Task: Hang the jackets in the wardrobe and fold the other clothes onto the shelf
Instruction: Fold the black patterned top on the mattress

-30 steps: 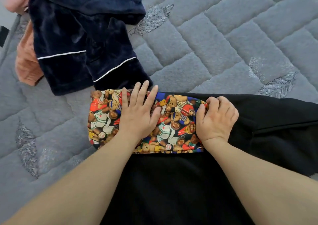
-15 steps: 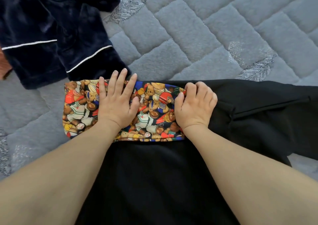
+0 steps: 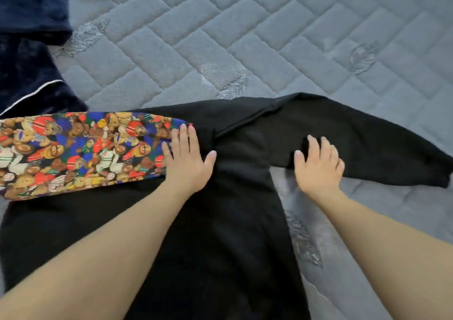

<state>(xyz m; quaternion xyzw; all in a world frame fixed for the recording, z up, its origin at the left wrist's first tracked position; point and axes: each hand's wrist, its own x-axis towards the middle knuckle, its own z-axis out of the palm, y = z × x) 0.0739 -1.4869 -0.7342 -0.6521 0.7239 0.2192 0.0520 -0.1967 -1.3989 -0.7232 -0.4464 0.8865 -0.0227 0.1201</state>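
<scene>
With the left hand (image 3: pixel 186 158) pressed flat at the bear-print panel (image 3: pixel 81 153) and the right hand (image 3: pixel 318 165) spread on the black sleeve (image 3: pixel 367 143) at three o'clock, folding could bunch the sleeve.

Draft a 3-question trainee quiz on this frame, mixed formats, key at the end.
1. True or false: the left hand lies with straight fingers at the end of the bear-print band.
2. Multiple choice: what is the right hand touching? A) the navy garment B) the black sleeve C) only the grey quilted mattress
3. Fill in: the navy garment with white piping lies at the ___ edge of the head view.

Key
1. True.
2. B: it rests on the black sleeve, which lies spread out to the right on the grey quilted mattress.
3. Left.
</scene>
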